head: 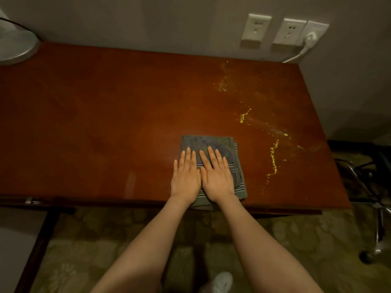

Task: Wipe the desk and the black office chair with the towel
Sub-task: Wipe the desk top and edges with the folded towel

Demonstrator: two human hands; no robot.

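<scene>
Your left hand (185, 178) and right hand (216, 176) lie flat side by side, fingers straight, pressing on the folded gray towel (208, 142) near the front edge of the desk (95, 123). Yellow streaks (273, 157) mark the wood to the towel's right, and the chair (380, 225) stands past the desk's right end.

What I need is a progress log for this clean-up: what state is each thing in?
desk: yellow spill streaked across its right part, unwiped.
towel: folded, flat at the desk's near edge, under both hands.
left hand: flat, fingers straight, pressing the towel.
right hand: flat, fingers straight, pressing the towel.
office chair: right of the desk, mostly out of frame, untouched.
white plug: seated in the rightmost wall socket.
</scene>
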